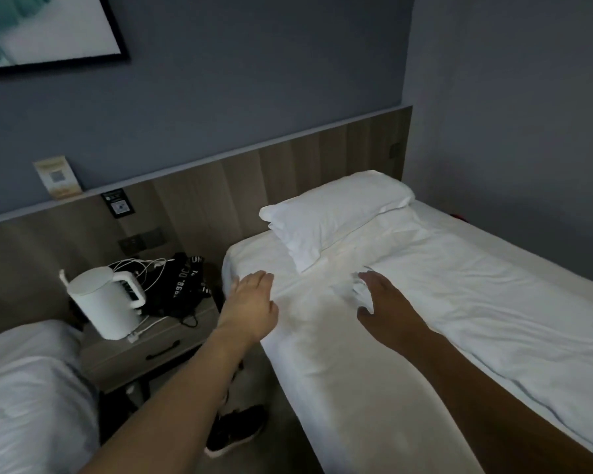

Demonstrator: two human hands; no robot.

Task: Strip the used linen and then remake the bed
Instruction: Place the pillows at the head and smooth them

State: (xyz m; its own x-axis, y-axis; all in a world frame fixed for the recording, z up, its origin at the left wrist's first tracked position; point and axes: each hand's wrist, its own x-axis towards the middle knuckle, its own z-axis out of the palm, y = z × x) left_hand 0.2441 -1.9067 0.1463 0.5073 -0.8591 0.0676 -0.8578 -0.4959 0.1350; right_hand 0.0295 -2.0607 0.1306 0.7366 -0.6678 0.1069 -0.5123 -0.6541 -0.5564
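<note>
A single bed (339, 388) with a white sheet runs from the wooden headboard toward me on the right. A white pillow (336, 213) lies at its head. A white duvet (486, 302) covers the right part of the bed, its upper edge rumpled. My left hand (250, 306) is open, fingers straight, over the bed's near left edge. My right hand (380, 299) is open with spread fingers at the rumpled duvet edge; whether it touches the fabric I cannot tell.
A nightstand (144, 347) left of the bed carries a white kettle (107, 302), white cables and a black bag (182, 285). A second bed (28, 388) lies at lower left. A black shoe (237, 429) sits on the floor between the beds. A wall closes off the right.
</note>
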